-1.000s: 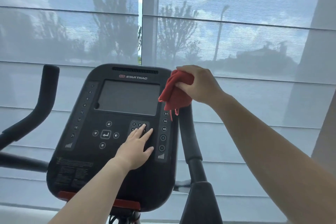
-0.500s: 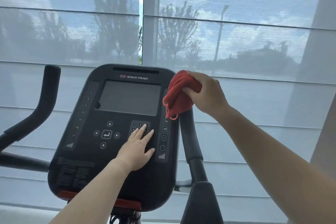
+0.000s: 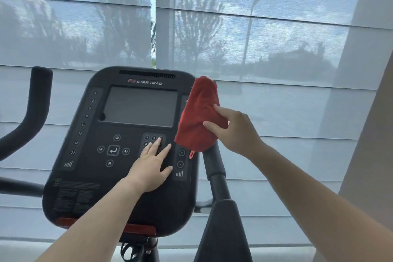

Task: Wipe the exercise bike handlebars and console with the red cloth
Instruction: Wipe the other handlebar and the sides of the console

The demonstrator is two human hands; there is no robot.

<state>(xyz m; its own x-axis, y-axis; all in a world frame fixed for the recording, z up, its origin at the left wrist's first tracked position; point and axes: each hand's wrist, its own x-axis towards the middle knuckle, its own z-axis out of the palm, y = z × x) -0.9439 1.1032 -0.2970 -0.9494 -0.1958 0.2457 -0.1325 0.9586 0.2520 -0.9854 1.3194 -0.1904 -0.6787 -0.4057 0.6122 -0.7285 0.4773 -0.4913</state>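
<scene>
A person's right hand [image 3: 236, 132] works a red cloth [image 3: 200, 117] over the top of an exercise bike's right handlebar [image 3: 213, 166] while the left hand [image 3: 151, 168] rests on the console [image 3: 91, 178].

The cloth is bunched over the upright grip's tip, just beside the console's right edge. Thumb and fingers curl around it through the fabric, apparently so the cloth wraps the bar rather than brushing one side. The left hand lies flat with straight fingers on the number keypad [image 3: 153, 141], holding nothing; it seems placed there to steady the console or the person's reach. The hands are apart, the cloth between them. The left handlebar [image 3: 36, 108] stands well apart at the frame's edge, and the dark screen [image 3: 140, 106] looks yet to be wiped, suggesting the job is partway through.
</scene>
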